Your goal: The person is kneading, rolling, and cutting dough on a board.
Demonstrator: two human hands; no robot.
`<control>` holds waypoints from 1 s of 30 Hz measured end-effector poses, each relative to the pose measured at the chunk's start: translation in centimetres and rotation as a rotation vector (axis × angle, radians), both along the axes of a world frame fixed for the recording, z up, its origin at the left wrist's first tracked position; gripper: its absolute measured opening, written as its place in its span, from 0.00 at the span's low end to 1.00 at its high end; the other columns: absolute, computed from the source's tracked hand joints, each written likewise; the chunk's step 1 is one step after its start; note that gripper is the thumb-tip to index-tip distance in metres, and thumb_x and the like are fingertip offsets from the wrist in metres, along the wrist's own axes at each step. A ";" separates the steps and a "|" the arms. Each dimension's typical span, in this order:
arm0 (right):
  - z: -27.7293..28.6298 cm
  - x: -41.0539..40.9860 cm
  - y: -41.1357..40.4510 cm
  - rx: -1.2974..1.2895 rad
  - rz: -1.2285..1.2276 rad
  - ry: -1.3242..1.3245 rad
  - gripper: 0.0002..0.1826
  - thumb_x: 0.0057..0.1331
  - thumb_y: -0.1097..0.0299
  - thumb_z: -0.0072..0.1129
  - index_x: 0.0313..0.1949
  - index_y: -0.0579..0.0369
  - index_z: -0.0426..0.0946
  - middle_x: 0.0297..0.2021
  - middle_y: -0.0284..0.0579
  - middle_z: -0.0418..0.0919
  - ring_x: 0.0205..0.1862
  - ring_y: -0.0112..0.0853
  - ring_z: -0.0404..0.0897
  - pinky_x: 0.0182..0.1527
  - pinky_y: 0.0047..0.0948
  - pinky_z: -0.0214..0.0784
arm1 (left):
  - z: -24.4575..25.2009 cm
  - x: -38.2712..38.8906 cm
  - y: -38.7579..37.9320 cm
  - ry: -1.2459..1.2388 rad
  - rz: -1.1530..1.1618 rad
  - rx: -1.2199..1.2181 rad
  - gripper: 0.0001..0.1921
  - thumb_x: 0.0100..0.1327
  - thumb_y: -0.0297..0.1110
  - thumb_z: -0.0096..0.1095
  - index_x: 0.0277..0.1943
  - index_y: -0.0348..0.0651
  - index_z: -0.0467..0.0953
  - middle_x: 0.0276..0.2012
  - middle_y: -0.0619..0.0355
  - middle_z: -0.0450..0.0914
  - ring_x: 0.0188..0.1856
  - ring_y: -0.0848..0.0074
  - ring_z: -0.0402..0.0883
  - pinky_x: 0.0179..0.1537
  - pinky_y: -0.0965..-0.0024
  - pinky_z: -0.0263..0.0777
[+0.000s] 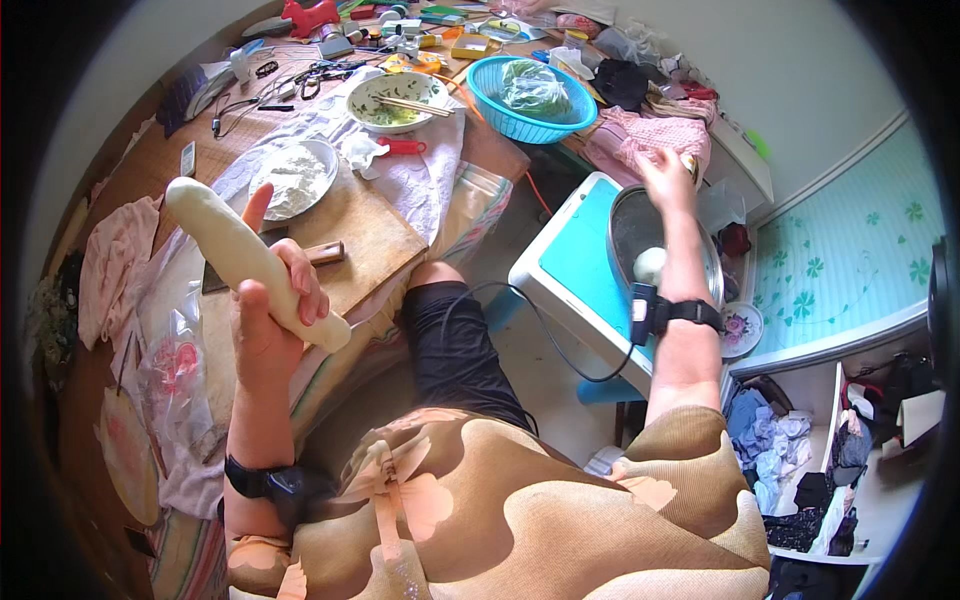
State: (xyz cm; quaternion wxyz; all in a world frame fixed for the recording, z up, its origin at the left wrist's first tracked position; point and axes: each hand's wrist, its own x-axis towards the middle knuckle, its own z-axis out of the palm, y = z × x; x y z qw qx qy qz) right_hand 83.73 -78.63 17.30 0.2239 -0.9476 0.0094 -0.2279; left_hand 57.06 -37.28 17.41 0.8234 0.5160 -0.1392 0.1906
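My left hand point(281, 307) holds a long roll of pale dough point(240, 247), tilted above the wooden cutting board point(375, 240). Partly hidden behind that hand, a cleaver with a wooden handle point(327, 253) lies on the board. A plate of white flour point(292, 180) stands at the board's far edge. My right hand point(670, 180) is at the far rim of a round metal basin point(626, 217), beside a pink knitted cloth point(652, 133). Its fingers point away, and whether they grip anything is unclear. Inside the basin sits a white dough lump point(649, 265), partly covered by my forearm.
Chopsticks rest across a bowl of chopped greens point(375, 112). A blue plastic basket point(499, 124) holds bagged greens. The basin stands on a white-and-turquoise table point(570, 247). A black cable point(540, 315) hangs between it and my leg. Cords and small items clutter the far tabletop.
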 end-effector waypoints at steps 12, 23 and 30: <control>-9.1 -2.1 -13.0 -0.146 -0.455 0.379 0.22 0.54 0.51 0.62 0.44 0.48 0.77 0.46 0.47 0.80 0.50 0.45 0.78 0.51 0.43 0.69 | -0.4 0.3 0.4 0.159 0.039 -0.036 0.46 0.62 0.68 0.46 0.69 0.36 0.49 0.25 0.60 0.68 0.18 0.81 0.66 0.20 0.78 0.63; -1.7 -2.0 -6.0 -0.095 -0.375 0.046 0.19 0.53 0.52 0.65 0.40 0.49 0.79 0.37 0.47 0.82 0.42 0.43 0.80 0.45 0.41 0.71 | 0.0 -2.3 3.5 0.136 0.220 -0.019 0.32 0.67 0.57 0.50 0.60 0.35 0.62 0.23 0.60 0.69 0.18 0.83 0.66 0.22 0.80 0.62; 2.1 4.1 -0.5 0.190 0.208 -0.294 0.14 0.57 0.61 0.66 0.37 0.56 0.78 0.31 0.43 0.80 0.32 0.31 0.77 0.40 0.32 0.71 | 0.7 -4.2 5.3 0.010 0.480 -0.017 0.25 0.65 0.49 0.58 0.56 0.39 0.65 0.29 0.56 0.76 0.25 0.79 0.75 0.24 0.78 0.68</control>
